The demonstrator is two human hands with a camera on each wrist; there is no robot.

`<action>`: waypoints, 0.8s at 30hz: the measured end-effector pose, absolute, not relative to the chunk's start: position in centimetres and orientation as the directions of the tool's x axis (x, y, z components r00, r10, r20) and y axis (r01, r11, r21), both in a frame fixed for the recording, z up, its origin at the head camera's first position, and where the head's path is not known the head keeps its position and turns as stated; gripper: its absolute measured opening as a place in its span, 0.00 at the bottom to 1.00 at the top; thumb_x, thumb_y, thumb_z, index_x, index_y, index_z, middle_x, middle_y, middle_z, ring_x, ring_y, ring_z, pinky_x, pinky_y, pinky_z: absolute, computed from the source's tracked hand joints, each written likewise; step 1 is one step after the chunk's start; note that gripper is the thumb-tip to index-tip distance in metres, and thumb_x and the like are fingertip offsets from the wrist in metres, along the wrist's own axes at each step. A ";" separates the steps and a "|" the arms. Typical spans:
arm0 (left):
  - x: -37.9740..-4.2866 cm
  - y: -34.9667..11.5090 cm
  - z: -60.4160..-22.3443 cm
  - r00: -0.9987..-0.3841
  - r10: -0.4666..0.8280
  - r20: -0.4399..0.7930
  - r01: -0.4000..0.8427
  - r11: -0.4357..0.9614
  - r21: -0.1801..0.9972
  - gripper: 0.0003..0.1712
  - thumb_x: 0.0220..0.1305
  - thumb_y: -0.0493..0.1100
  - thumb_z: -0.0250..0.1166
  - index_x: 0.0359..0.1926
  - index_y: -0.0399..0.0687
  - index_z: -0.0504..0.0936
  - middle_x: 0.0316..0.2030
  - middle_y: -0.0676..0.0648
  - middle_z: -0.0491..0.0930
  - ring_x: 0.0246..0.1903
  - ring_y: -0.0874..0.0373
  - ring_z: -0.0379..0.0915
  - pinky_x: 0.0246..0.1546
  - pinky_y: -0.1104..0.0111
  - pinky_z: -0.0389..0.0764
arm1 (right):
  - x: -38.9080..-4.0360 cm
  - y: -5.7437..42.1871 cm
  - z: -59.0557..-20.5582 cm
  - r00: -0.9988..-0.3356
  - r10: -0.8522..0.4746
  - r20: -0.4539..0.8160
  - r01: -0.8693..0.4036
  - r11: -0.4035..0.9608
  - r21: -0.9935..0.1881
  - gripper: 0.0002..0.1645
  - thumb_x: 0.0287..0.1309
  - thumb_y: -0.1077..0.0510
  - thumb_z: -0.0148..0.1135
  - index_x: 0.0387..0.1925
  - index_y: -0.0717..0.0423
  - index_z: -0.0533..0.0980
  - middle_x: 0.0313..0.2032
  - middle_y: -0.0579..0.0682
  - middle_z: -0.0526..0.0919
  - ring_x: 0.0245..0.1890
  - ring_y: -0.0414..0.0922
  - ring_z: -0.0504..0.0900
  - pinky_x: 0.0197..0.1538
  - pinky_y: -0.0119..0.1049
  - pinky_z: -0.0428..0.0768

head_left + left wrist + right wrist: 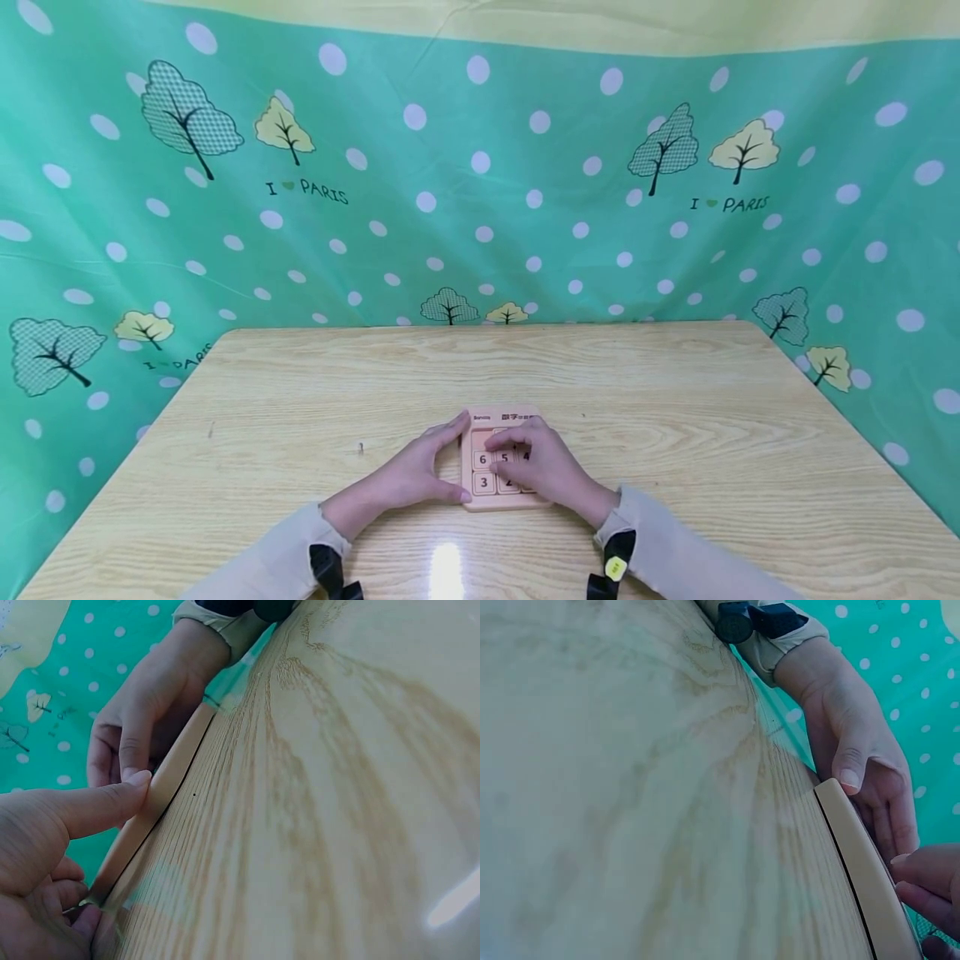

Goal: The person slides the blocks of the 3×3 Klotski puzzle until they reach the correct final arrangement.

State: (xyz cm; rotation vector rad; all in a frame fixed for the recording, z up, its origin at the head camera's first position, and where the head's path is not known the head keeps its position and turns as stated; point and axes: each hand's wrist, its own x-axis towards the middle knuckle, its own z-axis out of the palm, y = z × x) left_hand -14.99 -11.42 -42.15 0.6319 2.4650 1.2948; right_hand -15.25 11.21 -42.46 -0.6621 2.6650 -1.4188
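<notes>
A pink number slide puzzle (491, 503) lies flat on the table, its frame edge also showing in the left wrist view. Tiles marked 6 (482, 460) and 3 (483, 482) form its left column, below a bare patch of the tray. My left hand (415, 477) holds the puzzle's left side, thumb at the near corner and fingers towards the far one. Over the tiles is my right hand (543, 464), index finger and thumb reaching left with a gap between their tips. It covers part of the right-hand tiles; contact under the fingertips is hard to see.
The wood-grain table (300, 400) spreads around the puzzle on all sides. A green dotted cloth (480, 200) with printed trees hangs behind and beside it. Bright light reflects off the near tabletop. Black bands (326, 567) circle both sleeved wrists.
</notes>
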 end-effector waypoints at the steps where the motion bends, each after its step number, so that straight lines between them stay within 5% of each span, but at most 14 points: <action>1: -15.0 -11.4 -42.2 -0.863 0.504 -0.046 0.246 0.498 0.831 0.61 0.41 0.50 0.77 0.72 0.45 0.52 0.72 0.46 0.49 0.71 0.45 0.43 0.69 0.48 0.45 | -15.3 11.3 -42.4 -0.906 -0.393 0.155 -0.347 0.482 -0.805 0.14 0.48 0.58 0.71 0.40 0.48 0.84 0.37 0.43 0.76 0.39 0.41 0.68 0.41 0.31 0.70; 24: -15.0 -11.4 -42.2 -0.865 0.501 -0.045 0.240 0.491 0.838 0.61 0.41 0.49 0.77 0.72 0.44 0.52 0.72 0.45 0.49 0.71 0.45 0.41 0.69 0.48 0.44 | -17.2 13.1 -42.2 -0.946 -0.296 0.129 -0.275 0.529 -0.803 0.14 0.48 0.62 0.69 0.40 0.48 0.83 0.42 0.40 0.83 0.39 0.41 0.69 0.43 0.34 0.69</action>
